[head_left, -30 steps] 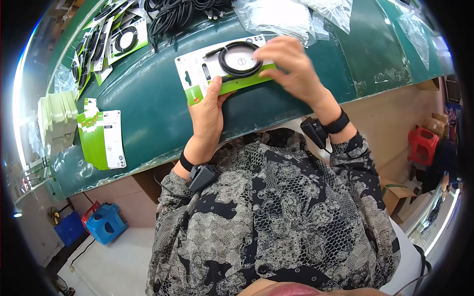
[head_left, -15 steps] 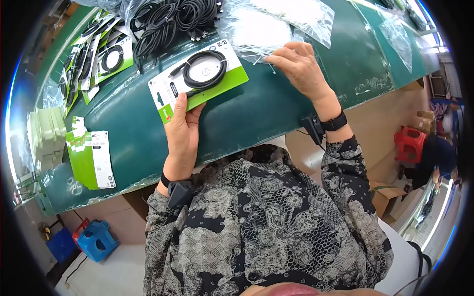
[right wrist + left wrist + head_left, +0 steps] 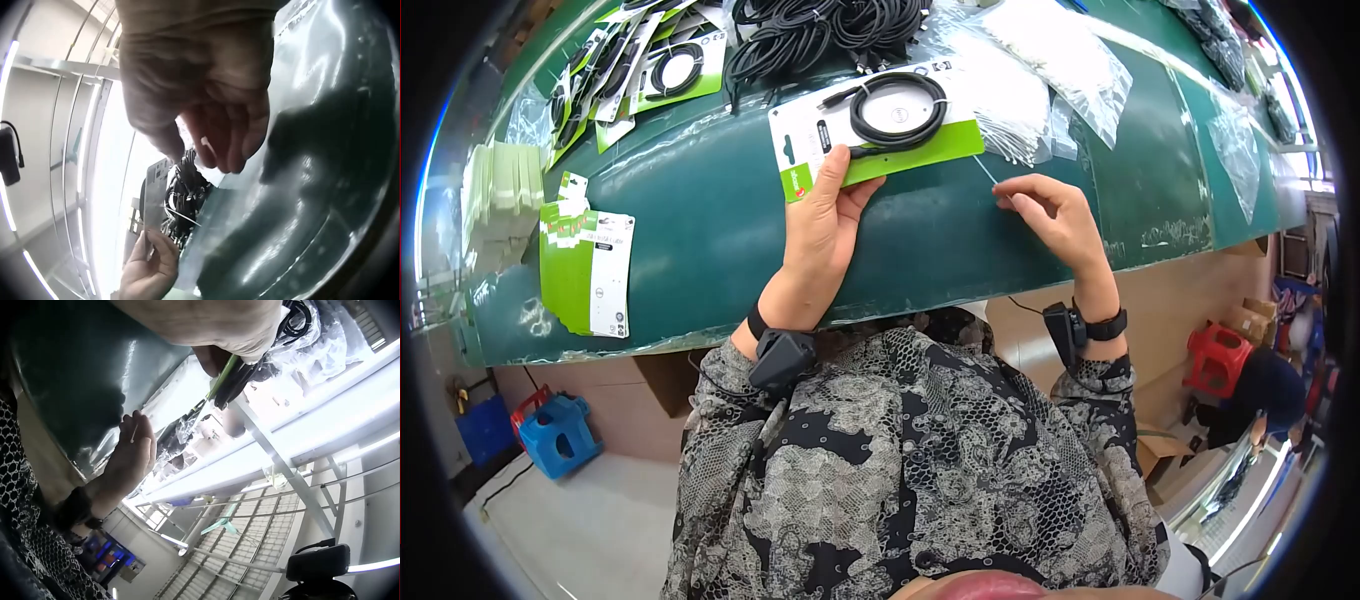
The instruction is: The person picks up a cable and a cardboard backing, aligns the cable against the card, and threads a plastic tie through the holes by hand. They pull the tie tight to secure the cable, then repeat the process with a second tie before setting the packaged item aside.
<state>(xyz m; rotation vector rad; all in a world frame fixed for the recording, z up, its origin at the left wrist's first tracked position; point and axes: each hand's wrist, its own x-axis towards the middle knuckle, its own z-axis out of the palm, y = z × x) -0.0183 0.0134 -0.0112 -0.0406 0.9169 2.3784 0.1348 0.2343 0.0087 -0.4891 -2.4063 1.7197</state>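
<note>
The left hand [image 3: 815,235] grips the lower left corner of a white and green card [image 3: 955,137], thumb on its front. A coiled black cable [image 3: 857,115] lies against the card's face. To the right, the right hand [image 3: 1055,220] pinches a thin white tie [image 3: 988,168] by its end, apart from the card. In the left wrist view the right hand [image 3: 128,453] has the tie's end [image 3: 132,439] between its fingers. The right wrist view shows the left hand [image 3: 149,269] holding the card [image 3: 155,197] from below.
Black cables [image 3: 820,40] are heaped behind the card, beside plastic bags [image 3: 1090,70] of white ties. At the left are packed cards [image 3: 675,72], a stack of pale cards [image 3: 505,195] and fanned green and white cards [image 3: 585,270]. The green table's front edge [image 3: 880,312] runs before the person.
The right hand has come away from the card, over to the ties, and back toward the body with one tie. The left hand still holds the card and cable.
</note>
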